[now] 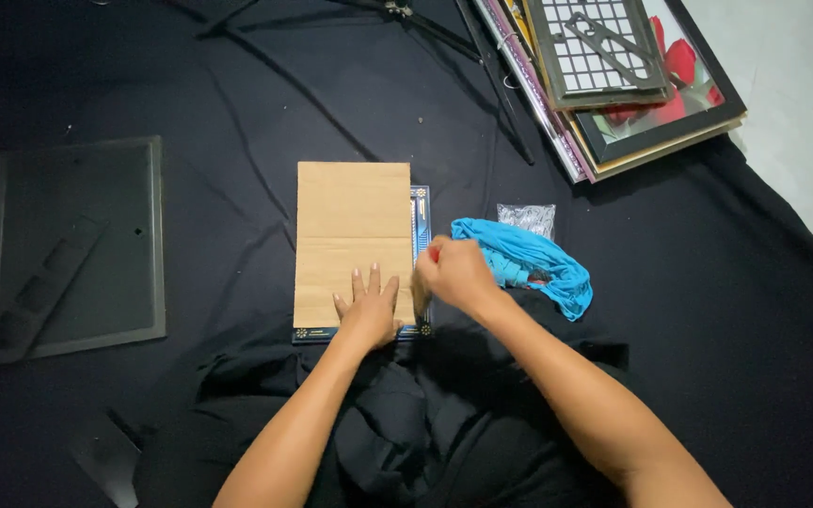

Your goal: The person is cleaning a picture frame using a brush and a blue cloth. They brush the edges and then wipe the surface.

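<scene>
Head view: your hands work at a brown backing board (353,240) lying in a dark blue frame (422,246) on the black cloth (265,103).

Your left hand (367,309) lies flat and released, fingers spread, pressing the board's near edge. Your right hand (454,273) is clenched at the frame's right rim; you cannot tell from here what it pinches, though something small and red shows at the knuckles. Just right of that hand lies a crumpled blue rag (527,261), with a small clear plastic bag (527,218) behind it. Well apart on your left sits a dark frame back with stand (75,246). Far right, a stack of framed pictures (628,80) lies tilted, a thin black rod (496,80) beside it.
</scene>
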